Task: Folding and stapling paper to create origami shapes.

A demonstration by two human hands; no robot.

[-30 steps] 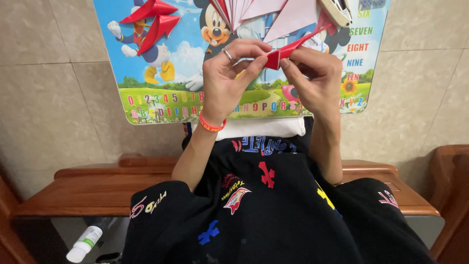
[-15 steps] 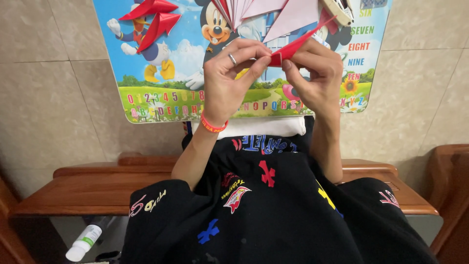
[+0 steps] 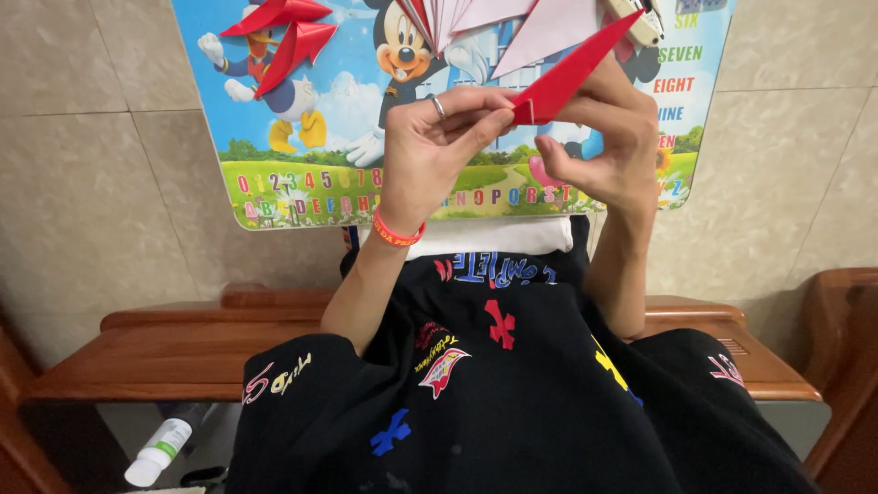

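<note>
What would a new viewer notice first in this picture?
First comes the folded red paper, a long pointed shape held up at the top centre, pinched between the left hand and the right hand. Behind it lies a bright cartoon board with more folded red and pink paper pieces on its upper part. Below, black clothing with colourful patches fills the lower middle, and a white bottle lies at the bottom left.

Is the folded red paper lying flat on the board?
No, both hands, left hand and right hand, pinch the red paper above it.
</note>
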